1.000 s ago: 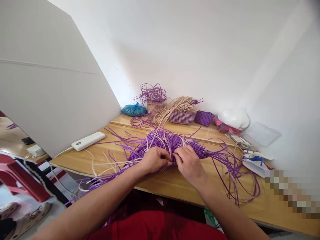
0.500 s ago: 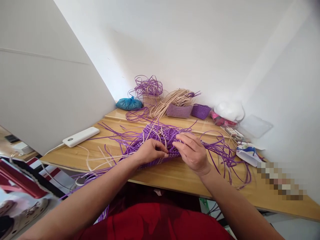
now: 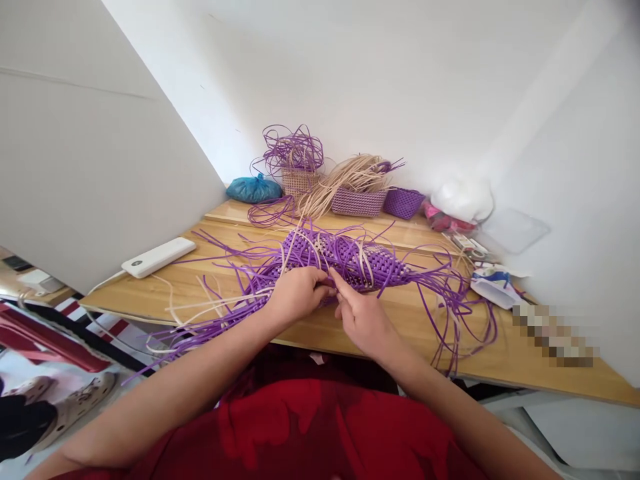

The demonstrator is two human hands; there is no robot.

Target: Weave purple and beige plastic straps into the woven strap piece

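Note:
On the wooden table in front of me lies a half-woven basket [image 3: 385, 268] of purple and cream plastic strips, with loose strip ends fanning out on both sides. My left hand [image 3: 296, 293] is closed at its near edge, thumb and fingers pinching the weave. Close against it, my right hand [image 3: 364, 315] is also closed, its forefinger and thumb meeting the left fingertips at the same edge. The fingers hide what exactly the right hand pinches. Long purple strips [image 3: 450, 293] trail off to the right, and cream strips [image 3: 215, 303] stick out at the left.
Behind stand a tan basket [image 3: 299, 183] heaped with purple strips, a lilac basket [image 3: 359, 203] with cream strips and a small purple basket [image 3: 403, 203]. A blue bag [image 3: 254, 189] sits far left, a white power bank [image 3: 159, 257] nearer, a white bag [image 3: 461, 199] at right.
My right hand has come down and left, from above the basket to beside my left fingertips. The basket's right part now shows. The view has shifted slightly.

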